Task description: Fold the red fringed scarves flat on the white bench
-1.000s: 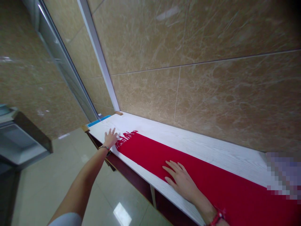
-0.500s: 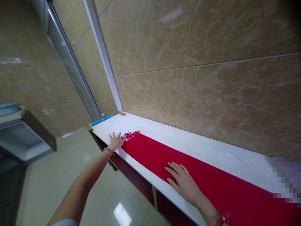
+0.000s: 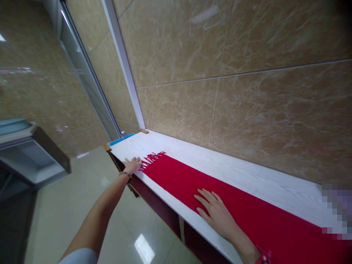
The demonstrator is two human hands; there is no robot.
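A long red scarf [image 3: 187,179] lies spread flat along a white wood-grain tabletop [image 3: 236,170]. Its fringe [image 3: 152,159] fans out unevenly at the far left end. Beside the near corner of that fringe, my left hand [image 3: 133,165] rests at the table's front edge, fingers slightly bent and apart; whether it touches the strands is unclear. My right hand [image 3: 216,211] lies palm down on the middle of the scarf, fingers spread, gripping nothing. The scarf's right end runs out of view.
A tiled wall [image 3: 176,113] stands right behind the table. At the table's far left end there is a blue tray [image 3: 121,139]. A cabinet [image 3: 35,161] stands across the floor on the left. Something blurred out [image 3: 338,205] is at the right edge.
My left hand has drawn slightly left and down off the scarf's corner, and its fingers are less spread. More fringe strands show. My right hand stays in place on the scarf.
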